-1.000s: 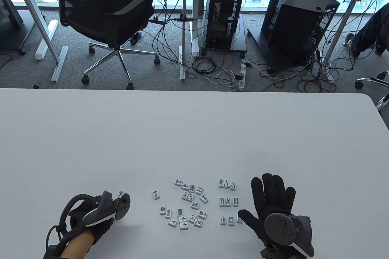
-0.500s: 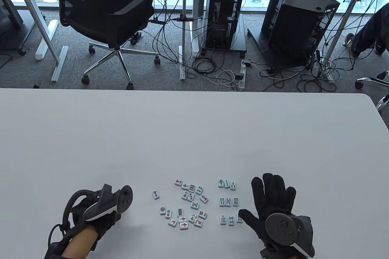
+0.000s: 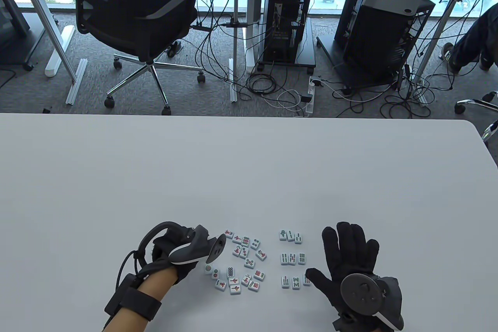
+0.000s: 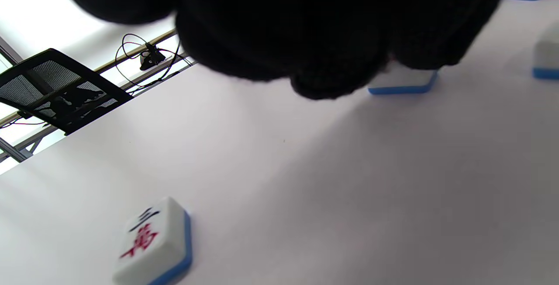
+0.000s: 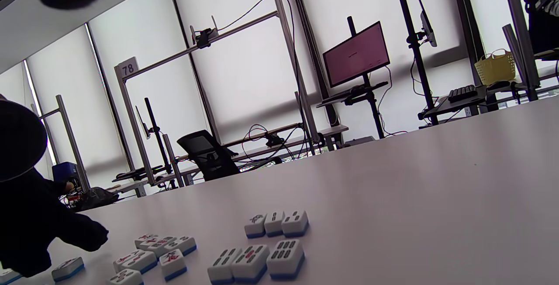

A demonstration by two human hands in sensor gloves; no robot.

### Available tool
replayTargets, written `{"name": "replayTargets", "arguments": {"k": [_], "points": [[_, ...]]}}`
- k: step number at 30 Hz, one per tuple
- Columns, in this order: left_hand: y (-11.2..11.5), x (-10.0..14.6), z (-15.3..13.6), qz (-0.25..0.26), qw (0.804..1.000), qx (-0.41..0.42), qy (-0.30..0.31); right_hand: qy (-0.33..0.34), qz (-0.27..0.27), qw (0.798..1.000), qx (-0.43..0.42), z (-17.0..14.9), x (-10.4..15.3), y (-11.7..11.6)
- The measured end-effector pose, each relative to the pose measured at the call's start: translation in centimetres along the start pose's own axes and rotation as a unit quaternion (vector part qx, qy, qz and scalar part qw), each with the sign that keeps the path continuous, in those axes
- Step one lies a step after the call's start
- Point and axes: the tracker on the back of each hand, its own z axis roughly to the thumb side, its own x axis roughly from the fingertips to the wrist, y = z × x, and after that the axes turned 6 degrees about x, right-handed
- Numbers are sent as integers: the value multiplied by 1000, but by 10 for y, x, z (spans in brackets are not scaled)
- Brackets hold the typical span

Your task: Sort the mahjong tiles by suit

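A loose heap of mixed mahjong tiles (image 3: 243, 264) lies at the table's near middle. To its right, bamboo tiles (image 3: 291, 258) stand in three short rows, also seen in the right wrist view (image 5: 255, 259). My left hand (image 3: 194, 248) hovers at the heap's left edge, its tracker hiding the fingers from above. In the left wrist view its curled fingertips (image 4: 332, 58) close on the top of a blue-backed tile (image 4: 404, 83) that rests on the table. A character tile (image 4: 153, 241) lies alone behind that hand. My right hand (image 3: 346, 258) lies flat, fingers spread, beside the bamboo rows.
The white table (image 3: 249, 168) stretches far beyond the tiles. Behind its back edge stand an office chair (image 3: 132, 24), computer towers (image 3: 385, 32) and floor cables. Two more tiles (image 4: 546, 53) sit to the right of the left fingers.
My left hand has travelled right, from the table's left side to the edge of the heap, and now covers the lone tile there. My right hand has stayed put.
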Motion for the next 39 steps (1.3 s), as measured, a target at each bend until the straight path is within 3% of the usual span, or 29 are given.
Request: {"name": "replayTargets", "arguments": {"k": [8,12,17,20,25,39], "points": [[8,-6,-1,4,1000,8,-21,1,-1,1000,-2,0,0,0],[2,-4,-11,-8,997,65,-51,3,0,1000,-2,0,0,0],[-9,1,-11,2,999,38,-36,5,-1,1000,-3,0,0,0],[-5,1,-5,-23,999,30,-18,5,-1,1000,-2,0,0,0],[4,-3,1,-4,1000,6,0,6,0,1000,0,1,0,0],[12,-11,-2,-9,998,63,12,7,2,1000,1,2,0,-1]]}}
